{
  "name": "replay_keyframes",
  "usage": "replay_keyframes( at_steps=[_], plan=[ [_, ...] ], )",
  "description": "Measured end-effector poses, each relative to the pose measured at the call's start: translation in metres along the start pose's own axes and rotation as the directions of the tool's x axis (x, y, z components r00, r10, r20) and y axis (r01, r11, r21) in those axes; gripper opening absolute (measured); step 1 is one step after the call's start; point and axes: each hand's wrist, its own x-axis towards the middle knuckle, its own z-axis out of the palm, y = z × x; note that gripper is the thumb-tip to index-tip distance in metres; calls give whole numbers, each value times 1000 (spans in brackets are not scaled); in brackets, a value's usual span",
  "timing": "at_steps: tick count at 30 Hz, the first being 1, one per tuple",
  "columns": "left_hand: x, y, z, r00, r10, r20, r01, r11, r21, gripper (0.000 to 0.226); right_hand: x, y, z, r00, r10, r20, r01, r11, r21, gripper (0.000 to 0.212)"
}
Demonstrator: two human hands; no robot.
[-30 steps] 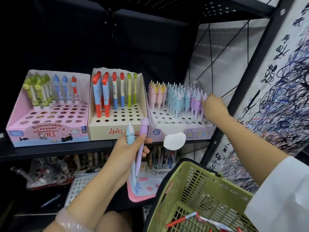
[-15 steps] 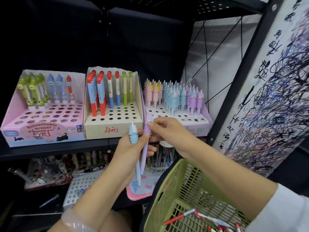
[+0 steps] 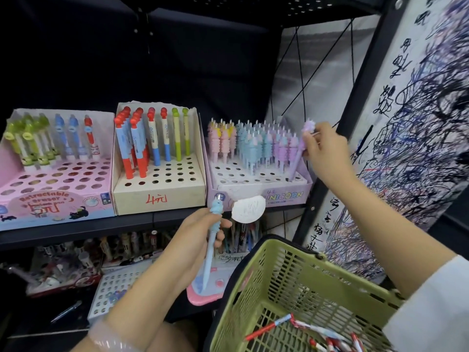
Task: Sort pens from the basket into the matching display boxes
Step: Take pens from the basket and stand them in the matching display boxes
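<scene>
My right hand (image 3: 324, 146) pinches a purple unicorn pen (image 3: 299, 153) near its top, its tip down at a hole in the right end of the unicorn display box (image 3: 258, 196). That box holds several pink, blue and purple unicorn pens. My left hand (image 3: 193, 240) grips a blue unicorn pen (image 3: 212, 240) upright below the shelf edge. A green basket (image 3: 279, 283) at the lower right holds several red, white and blue pens (image 3: 304, 329).
A cream box (image 3: 157, 196) with red, blue and green pens stands in the middle of the shelf. A pink eraser box (image 3: 55, 204) stands at the left. A black shelf post (image 3: 350, 118) rises right of the unicorn box. More stationery fills the lower shelf.
My right hand took the purple pen out of my left hand and carried it up and right to the unicorn box. The left hand now holds only the blue pen.
</scene>
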Motion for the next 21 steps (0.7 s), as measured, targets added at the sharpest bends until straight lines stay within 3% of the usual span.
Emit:
replay_keyframes(
  at_steps=[4, 9, 13, 14, 16, 19, 21],
  plan=[
    [-4, 2, -3, 999, 51, 7, -52, 998, 37, 21, -10, 10, 20, 989, -31, 143, 47, 992, -113, 23],
    [-8, 6, -7, 992, 121, 38, -124, 988, 91, 23, -10, 8, 25, 984, 43, 170, -19, 990, -140, 30],
    [-9, 7, -5, 987, 161, 19, -162, 983, 81, 17, -24, -11, 18, 997, -54, -51, 47, 991, -125, 31],
    [-9, 7, -4, 984, 175, 12, -176, 982, 70, 15, -31, -21, 18, 996, -78, -50, 73, 994, -81, 28],
    [-10, 7, -2, 979, 202, -1, -202, 978, 46, 15, -47, -42, 22, 983, -99, 153, 83, 990, 110, 21],
    [-10, 7, 0, 975, 223, -7, -222, 974, 50, 18, -75, -71, 36, 819, -132, 558, -94, 929, 358, 15],
    [-11, 7, 0, 974, 227, -7, -226, 972, 65, 23, -89, -83, 44, 739, -141, 658, -246, 854, 459, 12]
  ],
)
